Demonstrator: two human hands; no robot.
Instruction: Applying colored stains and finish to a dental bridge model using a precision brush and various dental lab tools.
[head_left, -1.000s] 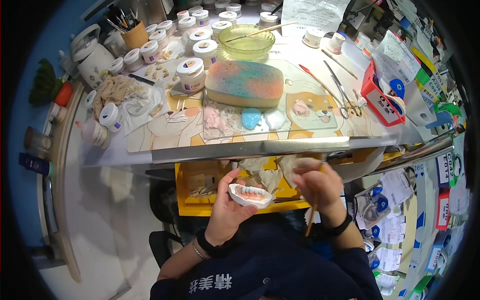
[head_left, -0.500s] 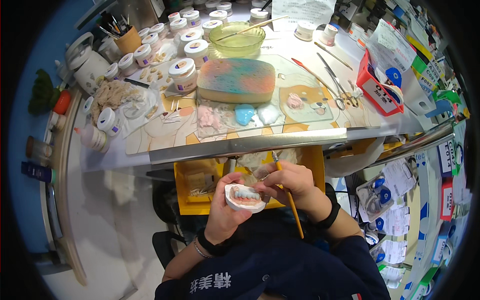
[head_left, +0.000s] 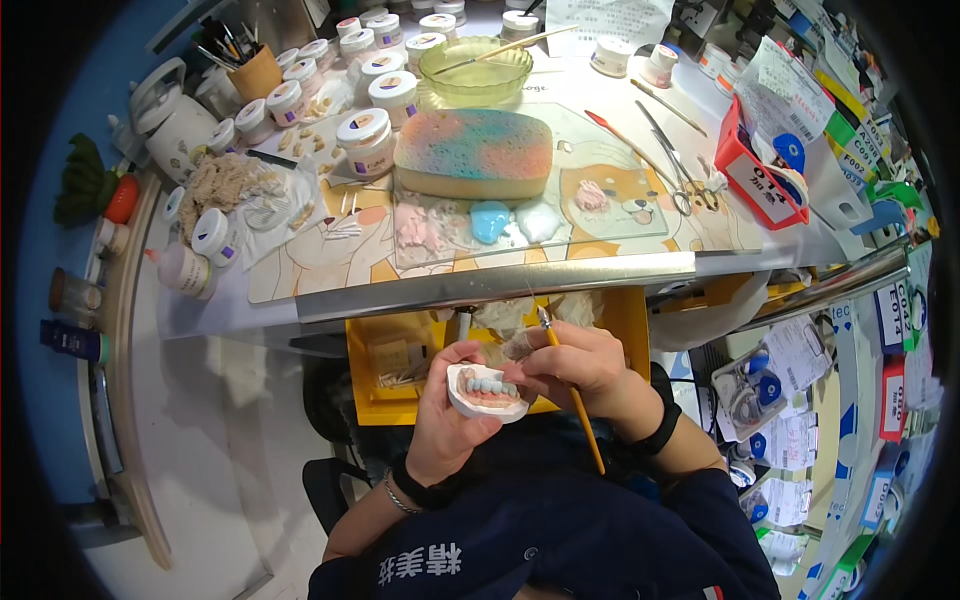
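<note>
My left hand (head_left: pixel 436 425) is closed around a white plaster dental model (head_left: pixel 503 412) with pink gums and a row of pale bluish-white teeth (head_left: pixel 490 386). It holds the model tilted up, above my lap and in front of the yellow drawer. A thin brush (head_left: pixel 584 428) with an orange handle lies in the grip of my right hand (head_left: pixel 588 362), its metal collar and fine tip pointing up and away from me. The right fingertips are at the right end of the tooth row; whether they press on it cannot be made out.
An open yellow drawer (head_left: pixel 362 408) holds tissue and small items below the metal table edge (head_left: pixel 480 283). On the table are a multicoloured sponge (head_left: pixel 472 150), a glass slab (head_left: pixel 620 228) with pink, blue and white pastes, a green bowl (head_left: pixel 475 75), several jars, scissors (head_left: pixel 682 200) and a red tray (head_left: pixel 750 190).
The dental model has shifted slightly left and up, and its teeth face me more. My right hand and the brush have moved a little left, staying close to the model.
</note>
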